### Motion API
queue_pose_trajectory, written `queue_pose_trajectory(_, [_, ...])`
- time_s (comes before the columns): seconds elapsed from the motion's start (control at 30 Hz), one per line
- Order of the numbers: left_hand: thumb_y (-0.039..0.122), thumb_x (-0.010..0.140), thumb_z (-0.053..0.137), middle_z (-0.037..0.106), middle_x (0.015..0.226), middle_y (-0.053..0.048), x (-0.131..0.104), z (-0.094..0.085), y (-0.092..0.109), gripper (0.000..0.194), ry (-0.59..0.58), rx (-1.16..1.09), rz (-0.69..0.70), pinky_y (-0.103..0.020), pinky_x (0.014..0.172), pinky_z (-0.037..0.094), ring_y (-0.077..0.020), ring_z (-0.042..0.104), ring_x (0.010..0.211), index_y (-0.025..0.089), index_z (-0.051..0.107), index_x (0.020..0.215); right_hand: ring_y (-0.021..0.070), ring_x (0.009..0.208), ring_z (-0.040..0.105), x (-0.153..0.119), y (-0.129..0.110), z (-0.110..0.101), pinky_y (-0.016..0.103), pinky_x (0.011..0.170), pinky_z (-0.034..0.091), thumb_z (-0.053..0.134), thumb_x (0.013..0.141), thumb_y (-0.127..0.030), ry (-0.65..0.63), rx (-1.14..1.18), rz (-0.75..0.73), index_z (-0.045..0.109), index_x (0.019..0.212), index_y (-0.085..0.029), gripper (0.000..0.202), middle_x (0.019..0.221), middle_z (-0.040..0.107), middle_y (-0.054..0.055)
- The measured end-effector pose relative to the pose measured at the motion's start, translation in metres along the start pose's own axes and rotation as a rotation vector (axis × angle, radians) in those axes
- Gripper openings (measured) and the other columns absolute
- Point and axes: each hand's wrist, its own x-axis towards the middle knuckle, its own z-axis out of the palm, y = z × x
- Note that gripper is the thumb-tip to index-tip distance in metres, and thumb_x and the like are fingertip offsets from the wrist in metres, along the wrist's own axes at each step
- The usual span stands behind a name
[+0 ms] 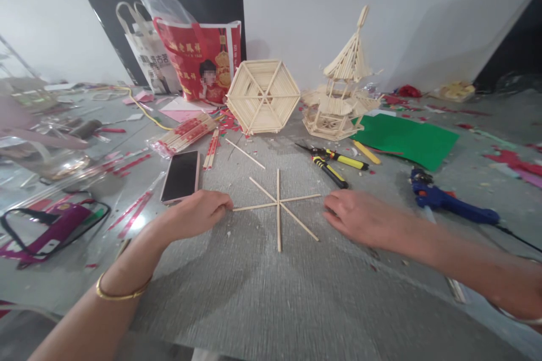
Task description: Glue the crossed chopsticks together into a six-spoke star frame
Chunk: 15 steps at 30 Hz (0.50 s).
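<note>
Left grip [199,211], fingers drawn together, meets one tip of the six-armed stick star [279,225]; right grip [351,214] curls just beside the opposite tip. I cannot tell whether either pinches. An uneven nudge could skew my spokes. Pliers [331,172] and smartphone [181,176] crowd beyond; room lies toward the worktop's [271,299] near edge.

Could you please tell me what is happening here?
A six-spoked star of thin sticks lies on the table. The person's left hand is at the tip of its left spoke, and the right hand is beside its right tip. Behind it stand a hexagonal stick panel and a pagoda-shaped stick model.
</note>
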Motion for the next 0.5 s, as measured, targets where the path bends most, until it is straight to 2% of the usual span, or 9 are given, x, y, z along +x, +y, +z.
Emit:
queue_pose_trajectory(0.27, [0.018,0.085,0.037,0.070,0.085,-0.002,-0.0016,0.0016,-0.0009,0.031,0.039,-0.022,0.046,-0.024,0.073,0.045,-0.0143,0.064,0.077,0.019,0.066,0.093,0.0155,0.067,0.059,-0.0010,0.0017,0.0033,0.028,0.063,0.038,0.048,0.089,-0.018,0.053,-0.025,-0.041,0.059,0.075,-0.016,0.017,0.074,0.063,0.005])
queue_pose_trajectory(0.5, [0.018,0.086,0.036,0.070,0.087,-0.003,-0.0024,0.0025,-0.0009,0.031,0.046,-0.018,0.048,-0.024,0.074,0.045,-0.0145,0.064,0.078,0.019,0.066,0.094,0.0165,0.070,0.060,-0.0006,0.0022,0.0049,0.028,0.065,0.039,0.047,0.090,-0.019,0.024,-0.020,-0.023,0.060,0.077,-0.015,0.018,0.077,0.064,0.006])
